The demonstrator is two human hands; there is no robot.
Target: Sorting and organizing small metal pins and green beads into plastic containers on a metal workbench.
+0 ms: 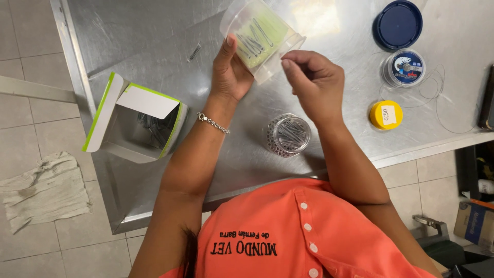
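Note:
My left hand (230, 69) grips a clear plastic cup (260, 36) tilted on its side above a steel table (154, 56). Several thin metal pins lie inside the cup against a pale green lining. My right hand (314, 82) hovers at the cup's mouth with its fingertips pinched together; what they pinch is too small to tell. Just below the hands stands a small clear jar (289, 135) holding several metal pins.
An open white and green cardboard box (135, 121) with pins inside sits at the table's left. A blue lid (398, 24), a spool of clear line (404, 67) and a yellow cap (386, 114) lie at the right. A rag (43, 189) lies on the tiled floor.

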